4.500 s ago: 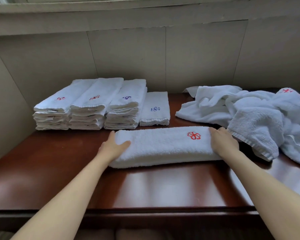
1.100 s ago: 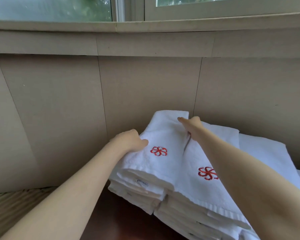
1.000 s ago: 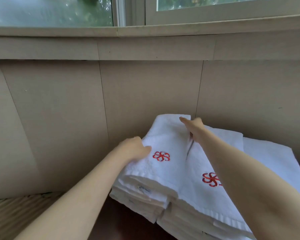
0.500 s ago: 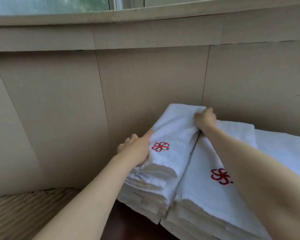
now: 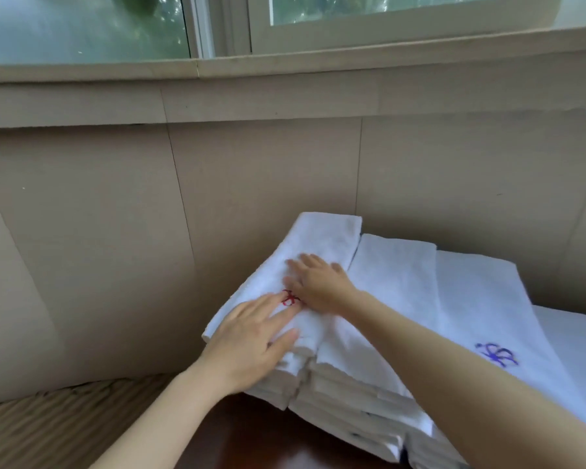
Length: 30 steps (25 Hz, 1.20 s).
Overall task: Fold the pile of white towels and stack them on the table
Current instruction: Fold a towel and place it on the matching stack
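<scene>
Two hands flat on the same towel, and this one looks as good as placed. Left hand (image 5: 251,346) lies palm down on the near end of the top towel (image 5: 313,252), fingers straight and spread, fingertips just at the red logo (image 5: 290,297). Right hand (image 5: 318,286) crosses in from the right and presses a little farther back, fingers also straight, gripping nothing. Both are pressing the cloth down, not holding it.

That towel sits folded on top of the left stack (image 5: 278,384), the one nearest the wall (image 5: 99,248). Out from there, a second stack (image 5: 389,282) touches it on the right, then a third (image 5: 481,299) whose top towel carries a blue logo (image 5: 496,355), and the edge of a fourth (image 5: 569,340) shows at the right border. All of them stand folded and side by side on the dark table (image 5: 251,431), of which only a strip shows in front.

So, my read on progress: well along. Several stacks are built, each many towels deep, and this latest towel needs only a final pat and squaring of its edges against the layers below. What's left I can't judge from this view; any unfolded pile is out of frame, so how many towels remain is unknown. Above, the window (image 5: 82,25) and sill (image 5: 285,62) fill the top.
</scene>
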Available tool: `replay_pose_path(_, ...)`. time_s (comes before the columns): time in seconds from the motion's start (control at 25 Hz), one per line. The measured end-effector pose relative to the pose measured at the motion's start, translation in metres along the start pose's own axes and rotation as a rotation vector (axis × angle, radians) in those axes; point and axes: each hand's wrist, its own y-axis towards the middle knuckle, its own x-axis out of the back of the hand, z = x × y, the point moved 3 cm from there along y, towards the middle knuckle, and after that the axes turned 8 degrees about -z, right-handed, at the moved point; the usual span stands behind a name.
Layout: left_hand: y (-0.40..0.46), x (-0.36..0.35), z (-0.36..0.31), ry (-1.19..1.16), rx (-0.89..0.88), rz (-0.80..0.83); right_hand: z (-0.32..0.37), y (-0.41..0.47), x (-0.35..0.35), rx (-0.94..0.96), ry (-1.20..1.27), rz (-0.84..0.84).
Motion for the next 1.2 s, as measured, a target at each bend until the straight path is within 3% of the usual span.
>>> replay_pose_path(0.16, -0.022, 0.022, -0.009, 0.150, 0.162, -0.020, 0.019, -0.081, 0.016, 0.036, 0.097, 0.064)
replay_pose_path(0.28, -0.055, 0.046, -0.030, 0.294, 0.249, 0.097, 0.039, -0.143, 0.049, 0.041, 0.123, 0.147)
replay_pose_path(0.4, -0.080, 0.070, -0.077, 0.169, 0.333, 0.174, 0.051, -0.204, 0.078, 0.020, 0.174, 0.145)
replay_pose_path(0.8, -0.169, 0.106, -0.225, -0.330, 0.456, 0.072, 0.025, -0.376, 0.132, -0.130, 0.311, 0.033)
replay_pose_path(1.0, -0.160, 0.076, -0.307, -0.493, 0.339, 0.077, -0.019, -0.445, 0.147, -0.338, 0.346, -0.089)
replay_pose_path(1.2, -0.149, 0.016, -0.390, -0.722, 0.246, 0.173, -0.093, -0.524, 0.132, -0.758, 0.243, -0.178)
